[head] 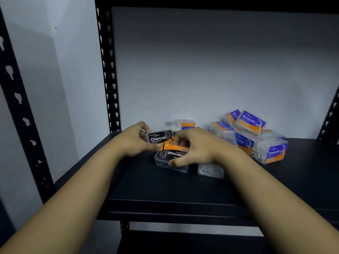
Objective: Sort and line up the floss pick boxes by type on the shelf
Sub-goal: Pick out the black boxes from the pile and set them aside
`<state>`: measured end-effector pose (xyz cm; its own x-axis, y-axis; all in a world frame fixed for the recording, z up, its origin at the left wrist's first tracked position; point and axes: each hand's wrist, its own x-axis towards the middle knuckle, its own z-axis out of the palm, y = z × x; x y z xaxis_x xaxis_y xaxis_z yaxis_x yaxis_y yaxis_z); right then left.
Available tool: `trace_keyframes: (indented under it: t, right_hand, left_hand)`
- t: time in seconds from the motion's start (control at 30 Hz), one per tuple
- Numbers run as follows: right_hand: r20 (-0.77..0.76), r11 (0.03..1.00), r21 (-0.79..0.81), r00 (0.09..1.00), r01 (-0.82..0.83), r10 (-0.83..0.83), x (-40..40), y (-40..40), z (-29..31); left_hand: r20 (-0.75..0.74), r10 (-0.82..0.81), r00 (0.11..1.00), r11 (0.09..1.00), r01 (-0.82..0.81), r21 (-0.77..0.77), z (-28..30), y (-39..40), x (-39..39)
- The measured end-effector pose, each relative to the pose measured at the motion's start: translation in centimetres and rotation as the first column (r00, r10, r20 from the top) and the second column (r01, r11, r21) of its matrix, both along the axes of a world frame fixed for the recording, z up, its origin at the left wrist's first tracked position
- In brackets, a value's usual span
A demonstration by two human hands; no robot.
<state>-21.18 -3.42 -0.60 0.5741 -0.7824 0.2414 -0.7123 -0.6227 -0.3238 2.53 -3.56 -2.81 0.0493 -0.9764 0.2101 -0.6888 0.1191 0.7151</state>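
Two Charcoal boxes (166, 147) in both hands (134, 139), clear Smooth boxes (269, 150) of white picks

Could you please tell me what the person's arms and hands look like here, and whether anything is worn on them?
Both forearms are bare for all of their visible length: no sleeves or gloves. The left hand and right hand show no rings, watch or bracelet. The fingernails are too blurred to judge.

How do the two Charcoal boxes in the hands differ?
The left hand holds the rear Charcoal box with its label reading upright. The right hand holds the front Charcoal box with its label upside down and orange band on the far side. Both are clear boxes with black labels.
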Motion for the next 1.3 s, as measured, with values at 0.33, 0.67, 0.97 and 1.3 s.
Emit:
trace_keyframes:
  t: [0.33, 0.67, 0.97, 1.3]
  right_hand:
    - [0.044, 0.997, 0.007, 0.996, -0.075, 0.075, -0.3, -0.6, -0.2]
    - [0.341, 0.971, 0.018, 0.914, -0.238, 0.218, 0.7, -0.6, -0.7]
    - [0.394, 0.972, -0.001, 0.893, -0.235, 0.216, 0.2, -1.2, -0.3]
    - [0.178, 0.988, -0.082, 0.973, -0.134, 0.147, -0.5, -1.4, -0.4]
  left_hand:
    - [0.177, -0.031, 0.984, 0.999, 0.03, 0.01, 0.5, 0.5, 0.8]
    - [0.214, -0.019, 0.977, 1.0, 0.018, 0.009, 0.6, 0.2, 1.9]
    - [0.214, -0.071, 0.974, 0.992, 0.091, -0.086, 0.5, 0.5, 1.7]
    - [0.225, -0.079, 0.971, 0.991, 0.101, -0.089, 1.0, 1.0, 1.2]
